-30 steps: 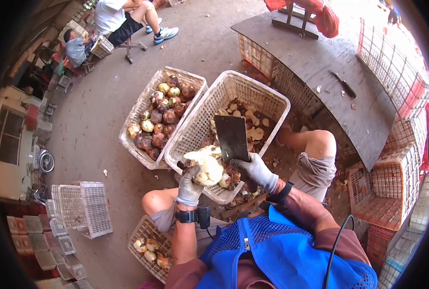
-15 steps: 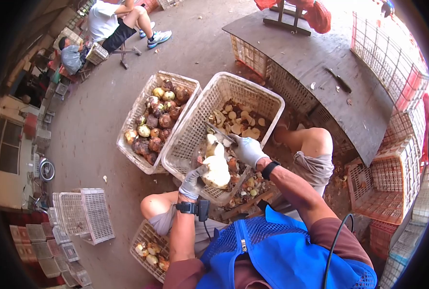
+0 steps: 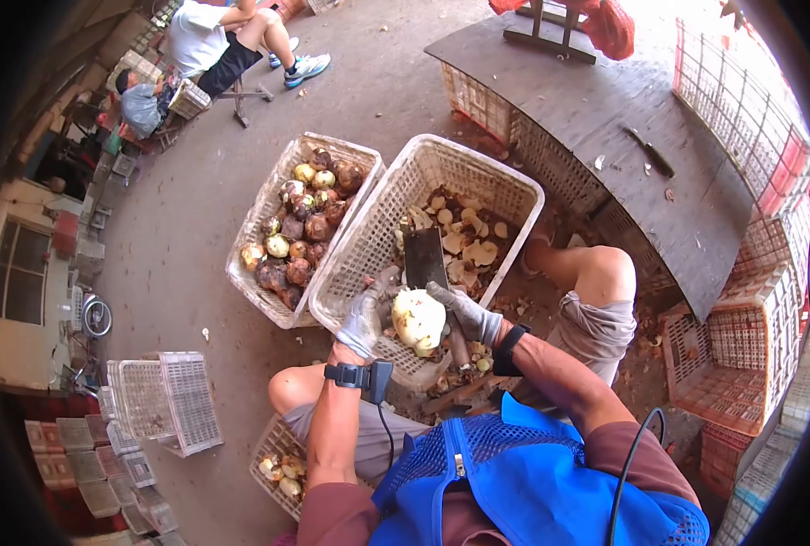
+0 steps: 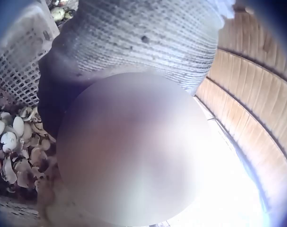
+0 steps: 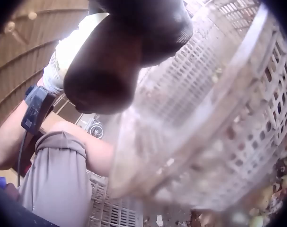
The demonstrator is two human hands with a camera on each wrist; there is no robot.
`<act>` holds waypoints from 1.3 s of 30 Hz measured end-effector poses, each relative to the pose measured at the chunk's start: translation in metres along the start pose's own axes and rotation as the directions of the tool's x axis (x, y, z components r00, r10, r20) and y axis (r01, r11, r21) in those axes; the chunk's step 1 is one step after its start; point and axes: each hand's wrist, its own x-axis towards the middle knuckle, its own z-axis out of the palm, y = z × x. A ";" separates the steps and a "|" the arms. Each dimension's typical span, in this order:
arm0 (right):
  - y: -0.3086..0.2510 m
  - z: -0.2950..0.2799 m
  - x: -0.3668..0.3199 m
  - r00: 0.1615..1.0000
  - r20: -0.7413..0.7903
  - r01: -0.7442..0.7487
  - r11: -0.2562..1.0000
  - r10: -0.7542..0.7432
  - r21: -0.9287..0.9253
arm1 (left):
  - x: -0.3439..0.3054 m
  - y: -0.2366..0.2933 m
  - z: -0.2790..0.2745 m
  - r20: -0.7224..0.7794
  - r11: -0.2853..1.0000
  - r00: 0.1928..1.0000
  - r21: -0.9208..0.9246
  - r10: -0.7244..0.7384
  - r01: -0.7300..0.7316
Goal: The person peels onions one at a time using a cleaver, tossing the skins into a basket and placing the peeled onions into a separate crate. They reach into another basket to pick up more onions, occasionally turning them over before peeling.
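In the head view the gloved left hand (image 3: pixel 366 314) holds a pale peeled bulb (image 3: pixel 419 321) from its left side, above the near end of a crate of peelings (image 3: pixel 489 158). Close on the bulb's right, the gloved right hand (image 3: pixel 467 314) grips a cleaver, its dark blade (image 3: pixel 425 258) pointing away over the crate and its wooden handle (image 3: pixel 460 348) toward the body. The left wrist view shows the left glove (image 4: pixel 143 42) above a blurred round patch. Dark in the right wrist view, the right hand (image 5: pixel 164 30) has the handle's butt (image 5: pixel 103 87) sticking out below.
A crate (image 3: pixel 239 266) of brown unpeeled bulbs stands at the left. Beside the left thigh is a smaller crate (image 3: pixel 264 443) with pale pieces. A knife (image 3: pixel 649 152) lies on the dark table (image 3: pixel 569 100). Stacked crates stand at both sides; two people sit at upper left.
The right hand has drawn back from over the crate, and the cleaver's broad blade shows again. The left hand has moved slightly forward, and the bulb has turned and come up a little.
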 end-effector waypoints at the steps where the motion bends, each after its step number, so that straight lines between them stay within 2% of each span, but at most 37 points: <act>1: 0.000 0.000 0.001 1.000 0.027 -0.010 0.990 0.006 0.140 | -0.005 0.009 0.009 -0.031 0.999 0.999 -0.035 -0.032 0.031; 2: -0.003 0.003 0.000 0.999 0.041 -0.041 0.963 0.032 0.265 | 0.024 -0.009 -0.027 0.019 0.993 0.996 -0.077 -0.088 0.089; 3: -0.006 0.006 0.000 1.000 0.010 -0.004 0.951 0.001 0.310 | 0.052 -0.027 -0.063 0.069 0.982 0.987 -0.113 -0.143 0.150; 4: -0.010 0.009 0.000 0.999 -0.022 0.035 0.935 -0.029 0.353 | 0.087 -0.050 -0.099 -0.126 0.993 0.991 0.096 -0.051 0.063; 5: -0.013 0.010 0.000 0.997 -0.055 0.075 0.916 -0.058 0.393 | 0.096 -0.059 -0.112 -0.274 0.926 0.956 0.376 0.110 0.001; 6: -0.015 0.003 0.003 0.991 -0.046 0.134 0.929 -0.126 0.345 | 0.088 -0.061 -0.114 -0.335 0.792 0.880 0.607 0.337 -0.072; 7: -0.016 -0.005 0.005 0.981 -0.085 0.193 0.939 -0.176 0.285 | 0.081 -0.061 -0.116 -0.350 0.741 0.827 0.662 0.440 -0.113; 8: -0.022 -0.002 0.000 0.967 -0.125 0.246 0.943 -0.222 0.226 | 0.070 -0.057 -0.109 -0.350 0.754 0.809 0.636 0.472 -0.164; 9: -0.027 0.002 -0.008 0.951 -0.162 0.288 0.944 -0.262 0.164 | 0.049 -0.047 -0.085 -0.335 0.895 0.888 0.417 0.316 -0.162; 10: -0.031 0.015 -0.010 0.905 -0.294 0.364 0.918 -0.307 0.161 | 0.026 -0.035 -0.061 -0.309 0.979 0.939 0.178 0.151 -0.099; 11: -0.027 0.015 -0.007 0.891 -0.313 0.386 0.912 -0.329 0.138 | 0.007 -0.029 -0.025 -0.232 0.997 0.970 0.043 0.072 -0.064; 12: -0.021 0.013 -0.001 0.876 -0.329 0.407 0.906 -0.352 0.113 | -0.013 -0.027 0.013 -0.248 0.999 0.968 0.028 0.039 -0.033; 13: -0.017 0.013 0.002 0.861 -0.343 0.427 0.900 -0.375 0.086 | -0.009 -0.047 0.016 -0.185 0.994 0.977 0.001 0.107 -0.109; 15: -0.013 0.021 -0.006 0.833 -0.408 0.423 0.905 -0.375 0.033 | -0.004 -0.063 0.036 -0.071 0.932 0.973 -0.280 0.218 -0.229; 17: -0.014 0.036 -0.017 0.799 -0.464 0.432 0.902 -0.383 -0.001 | 0.006 -0.073 0.049 -0.164 0.887 0.884 -0.076 0.439 -0.455; 18: -0.011 0.041 -0.016 0.766 -0.478 0.516 0.855 -0.429 0.060 | 0.010 -0.074 0.051 -0.192 0.834 0.816 0.037 0.546 -0.550; 21: -0.010 0.049 -0.027 0.799 -0.472 0.448 0.892 -0.372 0.057 | 0.003 -0.056 0.057 -0.297 0.841 0.801 0.014 0.520 -0.541; 22: 0.002 0.042 -0.020 0.747 -0.476 0.469 0.875 -0.465 -0.120 | -0.007 -0.042 0.059 -0.253 0.859 0.856 -0.138 0.451 -0.493; 25: -0.011 0.049 -0.034 0.765 -0.394 0.336 0.838 -0.509 -0.429 | -0.018 -0.023 0.027 -0.104 0.906 0.933 -0.223 0.344 -0.359; 26: -0.017 0.047 -0.037 0.740 -0.282 0.350 0.708 -0.610 -0.613 | -0.028 -0.011 0.025 -0.039 0.899 0.927 -0.233 0.373 -0.371; 27: -0.023 0.047 -0.041 0.702 -0.140 0.409 0.556 -0.698 -0.723 | -0.034 -0.005 0.022 -0.040 0.897 0.924 -0.225 0.381 -0.380; 28: -0.031 0.048 -0.045 0.594 0.055 0.510 0.323 -0.802 -0.797 | -0.034 -0.002 0.015 -0.011 0.897 0.925 -0.238 0.381 -0.372; 29: -0.040 0.050 -0.050 0.465 0.259 0.578 0.069 -0.846 -0.813 | -0.034 -0.001 0.007 0.018 0.898 0.925 -0.249 0.379 -0.363; 30: -0.046 0.050 -0.054 0.441 0.389 0.567 -0.086 -0.809 -0.820 | -0.035 -0.002 -0.004 0.083 0.900 0.924 -0.275 0.373 -0.339; 31: -0.046 0.049 -0.055 0.421 0.479 0.604 -0.156 -0.770 -0.782 | -0.034 -0.007 -0.020 0.151 0.902 0.917 -0.299 0.368 -0.313; 33: -0.043 0.056 -0.059 0.503 0.507 0.462 -0.279 -0.700 -0.842 | -0.030 -0.005 -0.025 0.152 0.948 0.948 -0.201 0.280 -0.248; 35: -0.039 0.053 -0.057 0.509 0.525 0.458 -0.301 -0.682 -0.836 | -0.039 0.000 -0.018 0.133 0.950 0.977 -0.286 0.166 -0.123; 36: -0.037 0.051 -0.055 0.511 0.534 0.458 -0.313 -0.674 -0.832 | -0.036 -0.006 -0.022 0.181 0.899 0.960 -0.421 0.214 -0.121; 39: -0.033 0.047 -0.048 0.489 0.522 0.513 -0.254 -0.699 -0.820 | -0.035 0.002 -0.028 0.130 0.954 0.975 -0.263 0.181 -0.142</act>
